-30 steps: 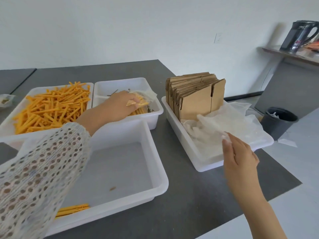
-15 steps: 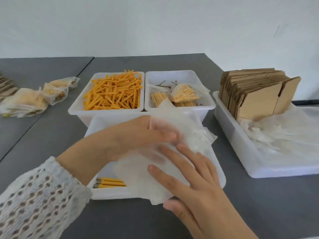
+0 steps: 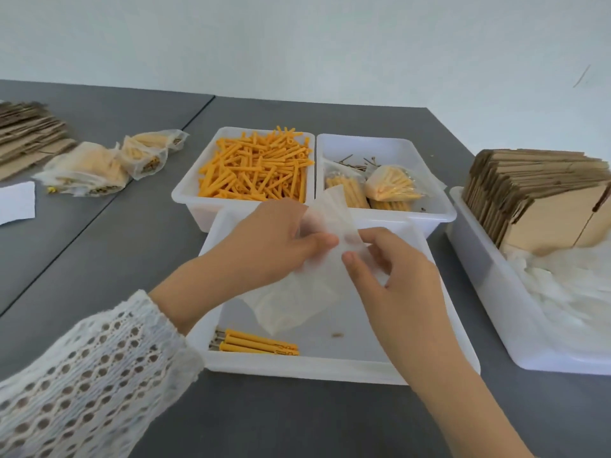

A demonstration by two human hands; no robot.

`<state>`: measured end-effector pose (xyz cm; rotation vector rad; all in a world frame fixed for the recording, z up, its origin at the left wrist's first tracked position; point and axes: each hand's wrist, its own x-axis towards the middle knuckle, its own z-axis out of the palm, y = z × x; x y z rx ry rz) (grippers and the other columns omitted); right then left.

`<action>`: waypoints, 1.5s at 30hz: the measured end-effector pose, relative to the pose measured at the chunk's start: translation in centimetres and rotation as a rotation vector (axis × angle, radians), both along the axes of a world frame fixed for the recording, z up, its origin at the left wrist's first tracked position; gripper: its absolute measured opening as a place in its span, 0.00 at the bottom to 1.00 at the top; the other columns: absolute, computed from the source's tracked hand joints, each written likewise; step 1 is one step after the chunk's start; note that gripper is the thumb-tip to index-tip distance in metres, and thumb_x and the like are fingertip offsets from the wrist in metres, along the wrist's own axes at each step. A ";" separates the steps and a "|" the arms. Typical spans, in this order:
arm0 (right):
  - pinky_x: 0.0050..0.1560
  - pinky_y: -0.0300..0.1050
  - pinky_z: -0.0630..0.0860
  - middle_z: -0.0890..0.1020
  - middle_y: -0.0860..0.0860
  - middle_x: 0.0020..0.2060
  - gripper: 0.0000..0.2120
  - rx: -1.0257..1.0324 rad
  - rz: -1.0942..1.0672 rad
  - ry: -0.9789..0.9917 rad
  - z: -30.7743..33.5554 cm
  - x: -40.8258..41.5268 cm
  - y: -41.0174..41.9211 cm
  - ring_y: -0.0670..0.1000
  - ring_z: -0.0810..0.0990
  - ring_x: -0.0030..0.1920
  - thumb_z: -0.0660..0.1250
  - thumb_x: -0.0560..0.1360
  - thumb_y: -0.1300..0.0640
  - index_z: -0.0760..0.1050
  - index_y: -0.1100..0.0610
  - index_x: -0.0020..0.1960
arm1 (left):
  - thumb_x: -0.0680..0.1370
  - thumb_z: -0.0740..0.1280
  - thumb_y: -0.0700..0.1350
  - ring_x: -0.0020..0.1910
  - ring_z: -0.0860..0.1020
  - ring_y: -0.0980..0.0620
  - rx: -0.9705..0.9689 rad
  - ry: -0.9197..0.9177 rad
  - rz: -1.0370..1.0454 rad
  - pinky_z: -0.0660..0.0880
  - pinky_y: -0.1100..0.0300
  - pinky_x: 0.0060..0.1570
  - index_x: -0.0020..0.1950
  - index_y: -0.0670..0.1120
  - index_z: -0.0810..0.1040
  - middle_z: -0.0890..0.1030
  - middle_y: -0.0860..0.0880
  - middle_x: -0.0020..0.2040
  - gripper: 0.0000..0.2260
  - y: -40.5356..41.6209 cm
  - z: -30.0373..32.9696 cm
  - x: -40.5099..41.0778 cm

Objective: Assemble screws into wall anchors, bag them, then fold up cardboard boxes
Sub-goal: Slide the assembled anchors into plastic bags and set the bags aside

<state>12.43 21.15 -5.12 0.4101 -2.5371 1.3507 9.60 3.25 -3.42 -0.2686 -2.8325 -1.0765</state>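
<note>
Both hands hold a thin translucent plastic bag [image 3: 307, 292] above the near white bin [image 3: 330, 368]. My left hand [image 3: 267, 242] pinches the bag's upper edge from the left, and my right hand [image 3: 393, 279] pinches it from the right. The bag hangs down limp and looks empty. A few orange wall anchors with screws [image 3: 254, 343] lie at the bin's front left corner. Loose orange anchors [image 3: 256, 168] fill the far left bin. The far right bin [image 3: 390, 143] holds loose screws [image 3: 355, 161] and filled bags [image 3: 391, 186].
A long white bin [image 3: 489, 292] on the right holds flat cardboard boxes [image 3: 535, 196] standing on edge and a heap of empty bags [image 3: 568, 292]. Filled bags [image 3: 99, 166] lie on the grey table at left, beside flat cardboard [image 3: 26, 133] and a white paper [image 3: 15, 201].
My right hand took a bag from the right bin and brought it over the near bin. My left hand left the far right bin and joined it; both now pinch the bag's edge.
</note>
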 end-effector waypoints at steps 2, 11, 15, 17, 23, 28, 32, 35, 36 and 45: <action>0.36 0.20 0.67 0.77 0.38 0.39 0.07 -0.059 -0.002 0.021 0.3 -0.8 -1.1 0.28 0.73 0.45 0.68 0.77 0.53 0.74 0.42 0.52 | 0.77 0.68 0.58 0.30 0.78 0.55 -0.061 0.014 0.062 0.72 0.63 0.33 0.39 0.42 0.81 0.81 0.47 0.30 0.19 -0.5 0.0 -0.9; 0.38 0.46 0.72 0.78 0.49 0.38 0.03 0.310 0.007 0.203 3.0 -9.2 -4.1 0.50 0.75 0.39 0.65 0.76 0.62 0.75 0.57 0.44 | 0.78 0.65 0.62 0.24 0.74 0.57 -0.042 0.036 0.213 0.71 0.63 0.32 0.28 0.43 0.78 0.74 0.53 0.20 0.27 -2.0 -1.4 -5.8; 0.36 0.45 0.67 0.73 0.47 0.33 0.04 0.337 0.054 0.154 0.2 -11.1 -5.2 0.51 0.73 0.38 0.64 0.75 0.66 0.73 0.58 0.44 | 0.79 0.64 0.59 0.23 0.72 0.55 -0.149 -0.066 0.251 0.70 0.60 0.33 0.26 0.46 0.71 0.73 0.51 0.21 0.26 -1.8 -4.0 -7.5; 0.40 0.47 0.70 0.74 0.49 0.37 0.03 0.332 0.099 0.043 -1.9 -11.2 -5.5 0.54 0.74 0.42 0.63 0.77 0.65 0.72 0.60 0.46 | 0.79 0.66 0.58 0.25 0.70 0.53 -0.211 -0.033 0.277 0.66 0.56 0.30 0.28 0.46 0.67 0.71 0.50 0.24 0.25 -1.8 -5.4 -7.6; 0.38 0.40 0.75 0.83 0.57 0.41 0.06 0.121 0.155 -0.219 -2.2 -11.7 -5.1 0.48 0.83 0.39 0.57 0.78 0.65 0.66 0.56 0.45 | 0.77 0.70 0.52 0.40 0.73 0.48 -0.331 0.283 0.224 0.66 0.54 0.35 0.63 0.46 0.70 0.73 0.53 0.40 0.19 -1.8 -5.5 -6.2; 0.26 0.41 0.72 0.86 0.50 0.37 0.09 -0.102 0.168 -0.400 -0.8 -12.3 -4.2 0.51 0.81 0.25 0.58 0.75 0.68 0.67 0.58 0.51 | 0.76 0.57 0.70 0.64 0.70 0.47 -0.625 0.437 0.217 0.66 0.49 0.57 0.76 0.48 0.63 0.72 0.51 0.67 0.37 -1.0 -5.3 -6.1; 0.27 0.42 0.74 0.86 0.50 0.40 0.15 -0.163 0.213 -0.365 -0.2 -12.3 -3.8 0.50 0.79 0.25 0.57 0.73 0.70 0.69 0.58 0.56 | 0.70 0.49 0.77 0.68 0.67 0.46 -0.656 0.369 0.148 0.63 0.45 0.60 0.80 0.48 0.57 0.73 0.51 0.69 0.47 -0.8 -5.3 -6.2; 0.33 0.44 0.73 0.85 0.54 0.47 0.12 -0.292 0.274 -0.414 0.2 -12.3 -3.6 0.53 0.82 0.30 0.59 0.76 0.68 0.68 0.57 0.58 | 0.67 0.55 0.77 0.67 0.67 0.46 -0.645 0.356 0.119 0.64 0.48 0.58 0.81 0.46 0.53 0.72 0.51 0.69 0.51 -0.7 -5.0 -6.3; 0.35 0.44 0.74 0.85 0.53 0.45 0.10 -0.356 0.286 -0.451 0.4 -12.3 -3.4 0.53 0.82 0.33 0.60 0.78 0.66 0.69 0.56 0.57 | 0.68 0.59 0.74 0.67 0.68 0.46 -0.624 0.357 0.118 0.65 0.49 0.58 0.81 0.45 0.53 0.71 0.50 0.69 0.50 -0.8 -5.0 -6.4; 0.45 0.48 0.75 0.79 0.50 0.38 0.10 0.754 0.436 -0.368 0.7 -7.2 -2.8 0.50 0.78 0.39 0.64 0.78 0.47 0.77 0.53 0.44 | 0.78 0.64 0.59 0.41 0.70 0.61 -0.098 0.467 0.240 0.67 0.63 0.45 0.76 0.42 0.62 0.76 0.45 0.63 0.33 -1.7 -4.4 -7.0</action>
